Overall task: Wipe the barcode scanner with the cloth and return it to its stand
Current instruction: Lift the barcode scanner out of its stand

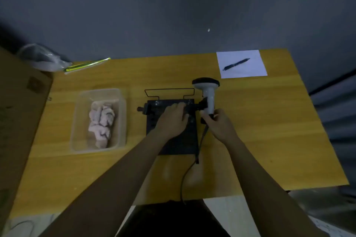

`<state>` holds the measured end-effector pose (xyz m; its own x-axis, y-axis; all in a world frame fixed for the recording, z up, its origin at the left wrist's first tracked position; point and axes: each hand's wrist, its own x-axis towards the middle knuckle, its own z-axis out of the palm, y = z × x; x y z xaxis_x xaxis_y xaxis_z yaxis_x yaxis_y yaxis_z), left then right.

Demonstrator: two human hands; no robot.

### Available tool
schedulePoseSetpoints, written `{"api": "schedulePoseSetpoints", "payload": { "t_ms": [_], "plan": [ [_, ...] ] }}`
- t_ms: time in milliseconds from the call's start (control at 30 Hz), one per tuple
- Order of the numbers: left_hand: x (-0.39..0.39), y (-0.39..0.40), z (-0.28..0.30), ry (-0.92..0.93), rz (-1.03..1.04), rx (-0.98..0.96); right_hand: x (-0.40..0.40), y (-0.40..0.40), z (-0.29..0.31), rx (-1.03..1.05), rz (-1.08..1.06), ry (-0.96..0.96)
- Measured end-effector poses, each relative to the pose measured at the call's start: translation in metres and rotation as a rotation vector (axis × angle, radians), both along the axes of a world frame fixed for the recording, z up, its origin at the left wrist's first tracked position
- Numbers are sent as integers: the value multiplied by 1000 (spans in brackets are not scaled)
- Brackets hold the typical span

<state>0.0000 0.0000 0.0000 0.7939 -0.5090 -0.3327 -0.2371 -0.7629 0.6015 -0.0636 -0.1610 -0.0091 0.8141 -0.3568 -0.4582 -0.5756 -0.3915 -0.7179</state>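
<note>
The barcode scanner point(208, 92) is grey with a dark head and stands upright at the right side of the black stand point(173, 144), against a black clamp there. My right hand point(218, 123) grips the bottom of the scanner's handle, where its black cable point(185, 175) trails toward me. Flat on the top of the stand's base plate rests my left hand point(171, 119), fingers spread. The crumpled pale pink cloth point(102, 121) lies in a clear plastic tub point(77, 121) to the left of the stand, untouched.
A white sheet of paper point(250, 71) with a black pen point(236, 64) lies at the table's far right corner. A yellow-green flat item point(86, 66) and a plastic bag point(38, 57) sit at the far left. A cardboard box point(17, 111) borders the table's left edge.
</note>
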Motion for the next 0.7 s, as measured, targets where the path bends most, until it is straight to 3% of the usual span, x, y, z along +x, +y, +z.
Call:
{"api": "schedulePoseSetpoints", "payload": {
  "t_ms": [200, 533, 700],
  "plan": [
    [20, -30, -21, -22, -114, 125, 5, -1, -18, -80, 107, -84],
    [44, -60, -54, -44, -240, 89, 10, -9, -34, 187, 109, -58],
    [47, -61, -59, 12, -216, 59, 8, -8, -38, 202, 102, -111]
  ]
}}
